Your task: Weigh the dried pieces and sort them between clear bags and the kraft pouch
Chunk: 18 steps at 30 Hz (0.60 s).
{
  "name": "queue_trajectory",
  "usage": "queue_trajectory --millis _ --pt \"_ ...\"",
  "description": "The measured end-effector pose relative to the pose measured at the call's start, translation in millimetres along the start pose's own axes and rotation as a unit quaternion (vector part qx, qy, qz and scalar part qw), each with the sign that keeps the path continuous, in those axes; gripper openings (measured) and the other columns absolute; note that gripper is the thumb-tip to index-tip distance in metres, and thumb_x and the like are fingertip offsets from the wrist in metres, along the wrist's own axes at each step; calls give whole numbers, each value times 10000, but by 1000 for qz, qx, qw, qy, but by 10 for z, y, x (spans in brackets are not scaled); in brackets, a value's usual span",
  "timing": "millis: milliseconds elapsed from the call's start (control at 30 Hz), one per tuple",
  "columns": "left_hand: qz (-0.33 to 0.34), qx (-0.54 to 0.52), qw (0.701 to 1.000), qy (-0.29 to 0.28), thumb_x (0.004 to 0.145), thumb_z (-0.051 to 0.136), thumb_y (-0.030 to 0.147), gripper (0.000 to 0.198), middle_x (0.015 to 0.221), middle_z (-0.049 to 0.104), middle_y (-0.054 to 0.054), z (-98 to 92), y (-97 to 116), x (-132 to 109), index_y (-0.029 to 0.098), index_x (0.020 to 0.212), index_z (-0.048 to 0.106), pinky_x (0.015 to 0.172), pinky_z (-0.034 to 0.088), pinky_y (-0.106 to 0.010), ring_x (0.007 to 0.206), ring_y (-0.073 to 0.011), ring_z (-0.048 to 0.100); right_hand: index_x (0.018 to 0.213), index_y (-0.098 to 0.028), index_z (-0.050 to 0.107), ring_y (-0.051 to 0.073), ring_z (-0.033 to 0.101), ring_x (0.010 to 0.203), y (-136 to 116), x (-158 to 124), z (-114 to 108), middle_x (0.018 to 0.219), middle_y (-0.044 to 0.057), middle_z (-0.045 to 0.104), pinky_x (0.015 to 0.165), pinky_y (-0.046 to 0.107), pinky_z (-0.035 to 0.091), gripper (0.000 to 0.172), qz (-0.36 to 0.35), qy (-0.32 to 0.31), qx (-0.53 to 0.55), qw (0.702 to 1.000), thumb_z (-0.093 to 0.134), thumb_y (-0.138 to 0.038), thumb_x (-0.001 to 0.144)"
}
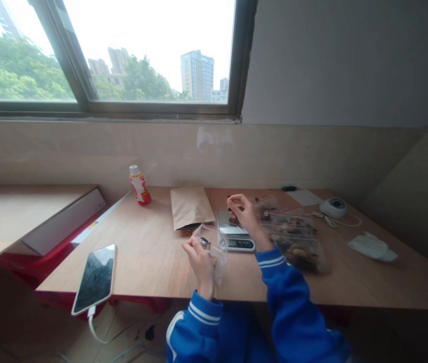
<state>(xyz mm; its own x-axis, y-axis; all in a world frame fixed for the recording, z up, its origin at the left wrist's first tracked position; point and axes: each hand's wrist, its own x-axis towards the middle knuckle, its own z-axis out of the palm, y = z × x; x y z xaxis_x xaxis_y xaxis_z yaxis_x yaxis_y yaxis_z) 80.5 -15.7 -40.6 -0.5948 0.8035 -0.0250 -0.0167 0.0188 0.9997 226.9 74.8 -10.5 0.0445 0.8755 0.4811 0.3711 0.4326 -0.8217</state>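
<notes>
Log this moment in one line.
left hand: holding clear bag | right hand: over scale, grip unclear | beyond left hand: brown pouch | right of scale: filled bags

A light-brown wooden table [141,272] carries, from left to right, a red-and-white bottle [139,186] near the back, a brown paper bag [192,206], a small scale [232,230], clear plastic bags [297,246] of brown pieces, a white sheet [305,197], a white dome camera [333,207] with its cable, and a crumpled white bundle [372,247].

Daylight from the window [69,55], sky [153,25] blown to white; right-hand wall [342,60] and floor [119,312] fall dim. Phone screen [96,277] catches reflections. Overall soft, with wide-angle stretch toward the edges and darkened lower corners.
</notes>
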Motion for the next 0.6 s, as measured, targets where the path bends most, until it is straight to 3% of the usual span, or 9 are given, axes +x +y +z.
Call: queue_trajectory --millis 133,233,300,333,400,467,500,600 --pt "7 -17 1000 -10 911 335 431 215 816 550 -27 148 31 24 230 840 367 688 440 -346 742 -195 582 1053 -240 660 169 631 872 -494 -255 -19 1050 27 671 732 270 509 312 -54 -226 21 972 622 -441 819" --pt "1 -45 999 -6 911 331 441 216 889 567 -50 194 28 36 232 864 364 721 445 -337 829 -199 594 1247 -284 579 186 634 991 -624 -333 -17 1184 29 650 854 319 506 402 -54 -300 42 951 574 -404 863" --pt "-3 -53 999 7 911 331 439 215 905 565 -54 185 25 47 232 867 366 737 446 -343 846 -199 591 1289 -287 541 191 631 1033 -537 -313 -23 1243 37 626 880 337 506 411 -43 -284 67 955 518 -407 896" --pt "-3 -55 998 15 910 335 430 208 901 561 -53 171 25 54 231 861 369 747 446 -349 848 -199 588 1286 -281 541 195 616 1071 -440 -288 -29 1262 43 614 896 345 500 398 -41 -246 68 966 479 -409 915" --pt "1 -57 998 28 910 342 401 185 889 551 -48 127 28 64 229 846 373 772 448 -359 865 -200 587 1266 -261 549 199 565 1153 -160 -226 -41 1291 60 588 941 363 471 380 -39 -130 21 991 401 -396 943" --pt "0 -61 998 34 907 347 380 170 871 542 -40 71 31 63 228 837 375 788 451 -366 875 -201 588 1261 -231 547 207 497 1226 180 -179 -42 1327 90 546 1002 393 412 380 -20 -30 -102 994 389 -352 938" --pt "-3 -62 997 36 905 352 379 169 861 539 -37 40 30 55 227 835 377 788 453 -370 870 -202 588 1252 -213 556 233 455 1259 345 -168 -36 1344 113 522 1028 426 373 388 6 -19 -180 983 470 -345 897" --pt "-20 -48 998 37 900 360 400 190 818 527 -27 -44 17 7 229 817 371 764 452 -382 810 -205 578 1109 -171 648 294 481 1187 719 -182 7 1221 156 591 1007 502 341 327 37 -23 -224 974 603 -265 799"
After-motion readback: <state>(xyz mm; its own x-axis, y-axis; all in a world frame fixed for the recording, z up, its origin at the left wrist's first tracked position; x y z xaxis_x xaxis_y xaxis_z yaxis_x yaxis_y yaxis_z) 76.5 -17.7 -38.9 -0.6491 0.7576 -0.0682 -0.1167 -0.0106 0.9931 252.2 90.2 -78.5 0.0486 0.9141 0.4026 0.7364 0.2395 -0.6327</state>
